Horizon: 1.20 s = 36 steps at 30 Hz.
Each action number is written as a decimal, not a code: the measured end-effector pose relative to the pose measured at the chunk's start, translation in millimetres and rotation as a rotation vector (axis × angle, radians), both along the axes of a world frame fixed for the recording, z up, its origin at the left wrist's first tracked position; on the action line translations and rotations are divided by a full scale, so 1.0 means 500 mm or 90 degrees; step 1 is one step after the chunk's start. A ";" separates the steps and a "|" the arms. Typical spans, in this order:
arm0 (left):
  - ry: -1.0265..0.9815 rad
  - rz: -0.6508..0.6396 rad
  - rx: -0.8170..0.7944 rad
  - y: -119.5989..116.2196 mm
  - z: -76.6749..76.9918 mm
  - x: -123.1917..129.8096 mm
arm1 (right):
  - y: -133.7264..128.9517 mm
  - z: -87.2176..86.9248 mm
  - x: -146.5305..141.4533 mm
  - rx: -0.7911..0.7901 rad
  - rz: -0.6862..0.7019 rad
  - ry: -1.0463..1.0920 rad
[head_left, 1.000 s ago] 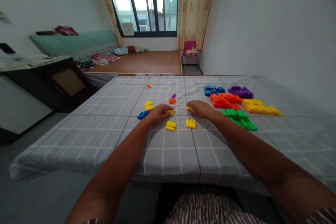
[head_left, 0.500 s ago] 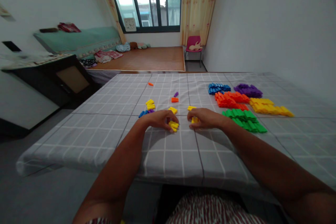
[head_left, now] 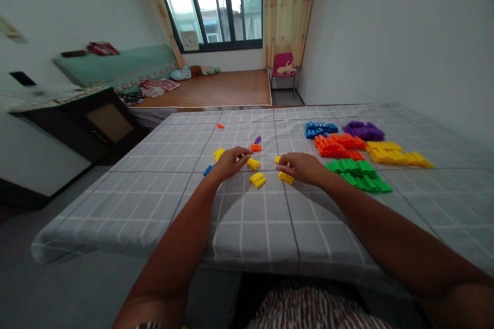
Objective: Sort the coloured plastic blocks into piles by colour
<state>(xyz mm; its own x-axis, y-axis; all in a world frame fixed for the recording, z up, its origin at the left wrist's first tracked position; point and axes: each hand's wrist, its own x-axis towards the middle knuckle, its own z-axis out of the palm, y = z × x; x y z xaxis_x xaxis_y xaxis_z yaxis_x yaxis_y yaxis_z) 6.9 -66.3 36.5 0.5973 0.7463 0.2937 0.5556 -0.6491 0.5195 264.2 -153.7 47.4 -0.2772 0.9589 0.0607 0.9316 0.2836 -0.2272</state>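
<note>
My left hand (head_left: 233, 160) hovers beside a yellow piece (head_left: 253, 163), fingers apart and holding nothing. Two yellow pieces (head_left: 258, 180) lie side by side just below it on the cloth. My right hand (head_left: 299, 166) is over the cloth with its fingers parted; a small yellow piece (head_left: 277, 160) is at its fingertips and another yellow block (head_left: 286, 178) lies under it. Orange pieces (head_left: 256, 148) and a purple piece (head_left: 258, 140) rest farther back. Left of my left hand are more yellow pieces (head_left: 218, 153) and a blue piece (head_left: 208, 170), partly hidden by that hand.
On the right of the checked tablecloth (head_left: 262, 226) lie piles of blue (head_left: 320, 129), purple (head_left: 363, 130), orange (head_left: 339, 145), yellow (head_left: 397, 154) and green pieces (head_left: 358, 175). One orange piece (head_left: 220, 126) lies at the back left.
My left hand has let go of the yellow pieces and moved up and left. My right hand has released its yellow block and risen slightly.
</note>
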 end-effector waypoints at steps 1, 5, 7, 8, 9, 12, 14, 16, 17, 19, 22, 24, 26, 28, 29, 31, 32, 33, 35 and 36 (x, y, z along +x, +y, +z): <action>-0.011 0.016 0.016 0.007 -0.004 -0.005 | -0.001 -0.001 -0.005 0.018 0.009 0.018; 0.031 -0.046 0.058 0.015 -0.030 0.003 | -0.010 -0.015 -0.054 0.108 0.109 0.078; 0.073 -0.091 0.062 0.010 -0.041 0.016 | -0.017 -0.025 -0.089 0.125 0.166 0.059; 0.090 -0.101 0.061 0.006 -0.045 0.022 | -0.021 -0.030 -0.104 0.126 0.187 0.040; 0.102 -0.102 0.059 0.004 -0.047 0.027 | -0.023 -0.035 -0.117 0.127 0.200 0.022; 0.092 -0.087 0.045 0.001 -0.052 0.031 | -0.025 -0.050 -0.135 0.126 0.215 0.012; 0.073 -0.082 0.038 0.003 -0.055 0.027 | -0.022 -0.060 -0.130 0.126 0.222 0.042; 0.061 -0.080 0.045 0.005 -0.059 0.022 | -0.017 -0.067 -0.121 0.125 0.227 0.082; 0.058 -0.077 0.055 0.006 -0.061 0.021 | -0.016 -0.069 -0.116 0.122 0.227 0.100; 0.056 -0.076 0.080 0.009 -0.067 0.019 | -0.017 -0.063 -0.107 0.108 0.229 0.123; 0.063 -0.081 0.100 0.013 -0.075 0.018 | -0.028 -0.035 -0.085 0.110 0.255 0.136; 0.060 -0.076 0.100 0.018 -0.079 0.017 | -0.040 -0.010 -0.052 0.137 0.265 0.142; 0.063 -0.071 0.095 0.023 -0.080 0.014 | -0.051 0.010 0.003 0.167 0.250 0.155; 0.071 -0.072 0.091 0.027 -0.080 0.011 | -0.063 0.024 0.086 0.200 0.195 0.171; 0.076 -0.074 0.088 0.029 -0.079 0.009 | -0.069 0.028 0.138 0.218 0.151 0.178; 0.083 -0.073 0.082 0.031 -0.078 0.007 | -0.082 0.034 0.259 0.247 0.029 0.189; 0.086 -0.071 0.080 0.032 -0.078 0.006 | -0.090 0.035 0.325 0.251 -0.039 0.199; 0.087 -0.068 0.079 0.033 -0.078 0.005 | -0.099 0.036 0.391 0.246 -0.109 0.213; 0.089 -0.063 0.078 0.035 -0.078 0.005 | -0.118 0.032 0.516 0.243 -0.251 0.220; 0.090 -0.062 0.078 0.036 -0.079 0.006 | -0.127 0.028 0.570 0.242 -0.315 0.212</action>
<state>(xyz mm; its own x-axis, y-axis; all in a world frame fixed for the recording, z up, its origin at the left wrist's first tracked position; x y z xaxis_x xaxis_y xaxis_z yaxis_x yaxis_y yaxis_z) 9.9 -48.1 -2.7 0.7062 0.6474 0.2868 0.5493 -0.7565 0.3551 549.2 -217.0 61.6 0.2773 0.8628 0.4228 0.8697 -0.0384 -0.4920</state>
